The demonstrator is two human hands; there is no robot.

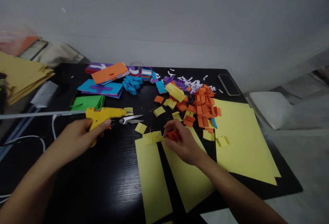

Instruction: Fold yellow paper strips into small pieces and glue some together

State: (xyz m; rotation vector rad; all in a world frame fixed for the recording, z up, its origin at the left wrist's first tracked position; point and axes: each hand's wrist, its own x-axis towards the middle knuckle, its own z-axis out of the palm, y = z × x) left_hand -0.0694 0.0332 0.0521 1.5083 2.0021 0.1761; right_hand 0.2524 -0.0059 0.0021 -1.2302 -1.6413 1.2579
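My left hand (84, 129) is closed round the handle of a yellow hot glue gun (104, 114), its nozzle pointing right. A glue stick (43, 114) juts out of the gun's back end. Just beyond the nozzle lie scissors (131, 119) with their blades apart. My right hand (183, 143) curls its fingers round a small folded orange paper piece (174, 135), partly hidden by the fingers. Beneath that hand lies a yellow paper sheet (190, 172). To its left is a yellow paper strip (154, 183), with a folded yellow piece (152, 137) at its top end.
Folded orange pieces (204, 105) and white paper scraps (191, 83) are heaped behind my right hand. Yellow sheets (244, 141) lie at the right, a phone (228, 84) behind them. Coloured paper bundles (100, 88) stand at the back left. A white cable (25, 137) runs along the left.
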